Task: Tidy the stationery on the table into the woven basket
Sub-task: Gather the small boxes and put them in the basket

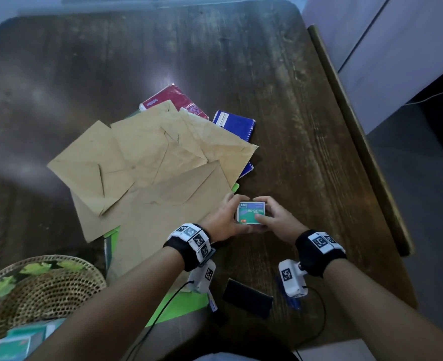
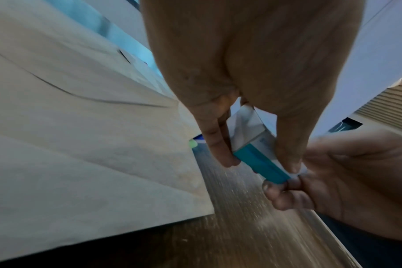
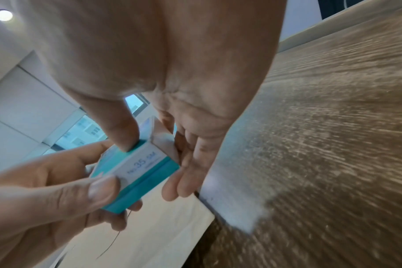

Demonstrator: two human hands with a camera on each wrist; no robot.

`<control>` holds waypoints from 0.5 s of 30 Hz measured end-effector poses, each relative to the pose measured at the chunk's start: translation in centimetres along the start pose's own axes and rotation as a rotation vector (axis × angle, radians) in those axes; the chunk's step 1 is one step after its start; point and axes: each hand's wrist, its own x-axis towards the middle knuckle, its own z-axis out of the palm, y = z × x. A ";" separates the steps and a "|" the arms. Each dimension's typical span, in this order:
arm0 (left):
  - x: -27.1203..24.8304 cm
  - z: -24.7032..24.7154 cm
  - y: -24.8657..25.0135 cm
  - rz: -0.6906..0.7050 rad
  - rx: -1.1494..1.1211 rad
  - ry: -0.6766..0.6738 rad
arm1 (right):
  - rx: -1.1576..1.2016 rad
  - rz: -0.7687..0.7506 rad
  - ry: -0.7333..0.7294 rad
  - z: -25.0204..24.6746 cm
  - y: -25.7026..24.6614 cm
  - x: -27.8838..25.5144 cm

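envelopes (image 1: 147, 168) over notebooks (image 1: 237, 125) – basket (image 1: 46, 282) at table's (image 1: 280, 74) near-left corner

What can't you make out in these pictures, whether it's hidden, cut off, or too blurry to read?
- Woven basket: cut off by the head view's left and bottom edges; its contents lie partly under the left forearm.
- Green sheets and blue notebook: mostly covered by the brown envelopes.
- Small box held by the left hand and right hand: fine print too small; "35" reads only in the right wrist view.
- Dark flat object: too dim to identify.
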 end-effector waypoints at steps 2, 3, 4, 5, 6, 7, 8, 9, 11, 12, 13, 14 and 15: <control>-2.0 -0.8 -0.7 0.013 0.011 0.023 | -0.031 -0.008 -0.049 1.9 -0.4 -0.3; -3.2 -1.2 -1.1 0.034 0.011 0.040 | -0.046 -0.022 -0.078 3.1 -0.6 -0.4; -4.5 -1.7 -1.6 0.056 0.014 0.059 | -0.061 -0.038 -0.103 4.4 -0.7 -0.6; -5.7 -2.2 -2.1 0.071 0.024 0.075 | -0.074 -0.052 -0.120 5.6 -0.9 -0.7; -7.0 -2.7 -2.8 0.074 0.036 0.094 | -0.083 -0.069 -0.131 6.9 -1.0 -0.8; -8.6 -3.2 -3.6 0.071 0.045 0.117 | -0.086 -0.088 -0.141 8.5 -1.2 -0.9; -10.4 -3.8 -4.4 0.069 0.053 0.147 | -0.078 -0.113 -0.156 10.3 -1.6 -1.0; -12.2 -4.4 -5.1 0.071 0.060 0.176 | -0.071 -0.136 -0.172 12.0 -1.8 -1.0; -15.7 -5.5 -6.6 0.052 0.060 0.214 | -0.054 -0.166 -0.198 15.4 -2.3 -1.1; -17.6 -6.1 -7.4 0.030 0.056 0.227 | -0.045 -0.177 -0.210 17.2 -2.5 -1.2; -19.5 -6.6 -8.3 0.005 0.051 0.234 | -0.042 -0.186 -0.218 19.0 -2.7 -1.2; -21.2 -7.1 -9.1 -0.021 0.036 0.235 | -0.037 -0.194 -0.219 20.7 -2.9 -1.2; -23.0 -7.7 -10.0 -0.044 0.000 0.227 | -0.037 -0.202 -0.223 22.4 -3.2 -1.3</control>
